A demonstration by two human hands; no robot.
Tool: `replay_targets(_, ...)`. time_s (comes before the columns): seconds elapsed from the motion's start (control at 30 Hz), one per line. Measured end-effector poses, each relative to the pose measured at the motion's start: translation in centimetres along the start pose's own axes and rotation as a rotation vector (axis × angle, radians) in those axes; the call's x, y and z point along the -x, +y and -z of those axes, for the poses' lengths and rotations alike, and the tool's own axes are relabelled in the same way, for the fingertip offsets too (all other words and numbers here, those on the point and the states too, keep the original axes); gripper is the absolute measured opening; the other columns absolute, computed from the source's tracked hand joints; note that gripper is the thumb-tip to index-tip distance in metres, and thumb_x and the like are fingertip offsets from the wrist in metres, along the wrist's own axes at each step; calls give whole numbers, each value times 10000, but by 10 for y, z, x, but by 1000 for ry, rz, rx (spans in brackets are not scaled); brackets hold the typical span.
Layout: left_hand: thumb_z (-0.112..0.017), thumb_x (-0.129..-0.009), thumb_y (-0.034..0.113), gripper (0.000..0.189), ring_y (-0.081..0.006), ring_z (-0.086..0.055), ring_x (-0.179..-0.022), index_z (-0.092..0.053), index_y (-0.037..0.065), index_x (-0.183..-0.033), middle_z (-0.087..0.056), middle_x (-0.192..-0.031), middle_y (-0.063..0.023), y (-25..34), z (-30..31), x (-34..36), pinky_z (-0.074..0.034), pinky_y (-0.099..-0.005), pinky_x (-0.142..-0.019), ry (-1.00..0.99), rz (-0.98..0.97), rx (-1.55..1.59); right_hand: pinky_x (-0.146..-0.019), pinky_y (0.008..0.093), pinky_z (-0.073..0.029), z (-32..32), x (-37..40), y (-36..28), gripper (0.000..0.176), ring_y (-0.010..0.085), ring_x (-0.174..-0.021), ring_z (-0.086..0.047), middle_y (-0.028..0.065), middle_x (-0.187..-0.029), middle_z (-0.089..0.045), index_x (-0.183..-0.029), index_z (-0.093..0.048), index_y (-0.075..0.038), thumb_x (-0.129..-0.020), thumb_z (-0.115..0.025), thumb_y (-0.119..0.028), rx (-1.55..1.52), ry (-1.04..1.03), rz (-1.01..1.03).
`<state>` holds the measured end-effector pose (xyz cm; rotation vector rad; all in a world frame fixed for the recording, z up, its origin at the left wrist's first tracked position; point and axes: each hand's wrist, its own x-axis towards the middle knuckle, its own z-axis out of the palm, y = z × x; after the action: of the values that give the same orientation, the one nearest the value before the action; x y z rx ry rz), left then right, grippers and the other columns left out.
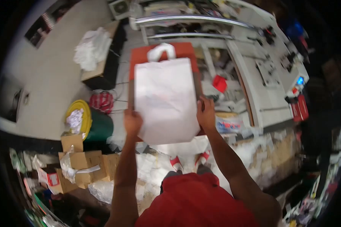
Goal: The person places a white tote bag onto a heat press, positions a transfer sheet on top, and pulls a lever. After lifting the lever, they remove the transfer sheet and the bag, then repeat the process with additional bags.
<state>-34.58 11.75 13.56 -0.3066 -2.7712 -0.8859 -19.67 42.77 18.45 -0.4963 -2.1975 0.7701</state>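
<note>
A white bag (pixel 166 98) with a looped handle (pixel 161 53) at its top lies flat over a reddish-brown board (pixel 140 55). Faint coloured marks, too blurred to read, show on its front. At the board's left edge, beside the lower part of the bag, my left hand (pixel 133 122) is closed, its fingertips partly hidden. My right hand (pixel 206 115) is bent around the opposite edge, slightly higher, with thumb and fingers close together. Both hands are a little smeared by motion.
Cardboard boxes (pixel 88 163) and a green bin (pixel 100 124) with a yellow rim stand at left. White cloths (pixel 90 49) lie on a dark cabinet (pixel 109 68). A white-framed table (pixel 250 75) stands at right, with a red piece (pixel 219 83) inside its frame. Scraps litter the floor.
</note>
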Motion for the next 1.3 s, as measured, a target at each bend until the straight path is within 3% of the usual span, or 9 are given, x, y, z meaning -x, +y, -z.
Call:
replay_targets(0.1,-463,-856,45,400,-297,-583,-947,-559,7,-1242,-600,-1059,-201,3,49,35,-464,-406,-857,254,24,149,-732,434,-461,48,30,82,158,360,-828,-578,180,-850,-587,-1018,-590,-19,-886,-589,-105,-64,82,-162)
replay_targets(0.23,-502,-893,129,392,-462,-512,-1110,-476,-87,-1220,-527,-1197,-298,-99,56,156,-417,-492,-962,249,330,-121,-734,459,-489,90,144,276,198,377,-814,-612,178,-850,-627,-991,-597,-7,-835,-641,-121,307,-220,-416)
replay_targets(0.37,-510,-862,131,373,-482,-504,-1088,-512,-83,-1166,-526,-1144,-342,-147,77,354,-392,-541,-949,-482,354,-634,-808,465,-502,110,176,413,267,404,-889,-631,236,-932,-663,-895,-668,8,-760,-736,-212,579,-270,-638)
replay_targets(0.47,-562,-728,148,188,-435,-580,-797,-577,3,-611,-617,-746,-210,-87,89,433,-434,-525,-795,-699,562,-552,-948,474,-446,93,170,467,656,432,-1092,-565,268,-1153,-605,-1223,-524,33,-732,-774,-324,833,-125,-579)
replay_targets(0.53,-568,-752,171,147,-393,-588,-788,-621,37,-722,-623,-800,-178,-138,115,512,-433,-511,-753,-1081,189,-687,-947,474,-448,86,161,492,662,436,-1102,-560,276,-1174,-593,-1249,-496,34,-754,-756,-319,702,-194,-627)
replay_targets(0.73,-623,-733,144,135,-377,-589,-845,-623,13,-767,-614,-852,-187,-48,69,460,-471,-466,-784,-895,625,-540,-916,463,-465,102,131,493,416,459,-1082,-568,321,-1141,-586,-1179,-549,66,-904,-589,-243,529,-510,-899)
replay_targets(0.8,-630,-730,140,134,-372,-592,-846,-625,17,-785,-611,-845,-187,-89,51,466,-478,-463,-774,-823,564,-440,-932,464,-452,80,220,613,371,439,-1106,-563,328,-1143,-584,-1165,-577,57,-937,-532,-231,295,-168,-698)
replay_targets(1.13,-669,-738,246,255,-359,-586,-898,-634,51,-899,-617,-884,-200,-62,16,387,-478,-450,-855,-732,585,-367,-949,449,-442,98,183,556,322,366,-1133,-561,240,-1174,-603,-1203,-581,-18,-925,-467,-134,311,-167,-685)
replay_targets(1.3,-655,-751,257,236,-362,-575,-949,-632,55,-871,-621,-882,-203,-144,29,403,-486,-437,-871,-769,526,-401,-878,452,-465,112,134,461,297,365,-1039,-589,206,-1100,-624,-1160,-596,-41,-894,-473,-93,540,-325,-480)
